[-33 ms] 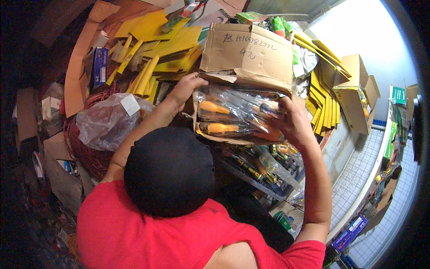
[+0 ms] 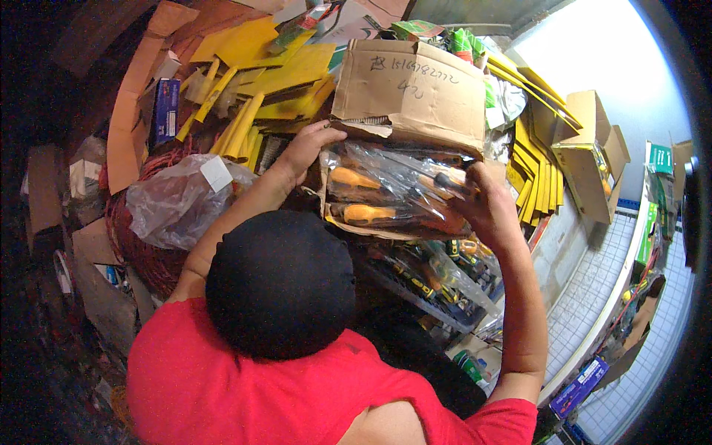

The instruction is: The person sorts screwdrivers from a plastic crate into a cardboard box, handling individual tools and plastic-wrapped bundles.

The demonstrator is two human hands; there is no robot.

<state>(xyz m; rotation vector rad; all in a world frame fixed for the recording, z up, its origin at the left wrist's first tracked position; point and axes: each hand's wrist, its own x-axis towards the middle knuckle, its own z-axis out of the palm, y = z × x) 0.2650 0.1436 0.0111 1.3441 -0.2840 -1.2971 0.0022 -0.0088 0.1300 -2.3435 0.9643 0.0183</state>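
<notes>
A worn cardboard box (image 2: pixel 411 85) is in front of me, its big flap raised at the far side. Inside it lie screwdrivers with orange handles (image 2: pixel 354 178), wrapped in a clear plastic bag (image 2: pixel 397 167). My left hand (image 2: pixel 308 152) is closed on the box's left edge, next to the torn base of the flap. At the right end of the box, my right hand (image 2: pixel 486 200) curls its fingers over the bag, beside a dark-tipped handle. Its fingertips are partly hidden.
Below the box is a tray (image 2: pixel 437 300) of more bagged tools. Yellow bent sheets (image 2: pixel 274 70) pile up at the far left; more yellow angled pieces (image 2: pixel 538 178) stand at the right. A crumpled plastic bag (image 2: pixel 178 208) rests on a red coil (image 2: pixel 137 256). An open carton (image 2: pixel 586 159) stands farther right.
My right hand has shifted very slightly to the right, and the box flap with it. My left hand stays at the box's edge.
</notes>
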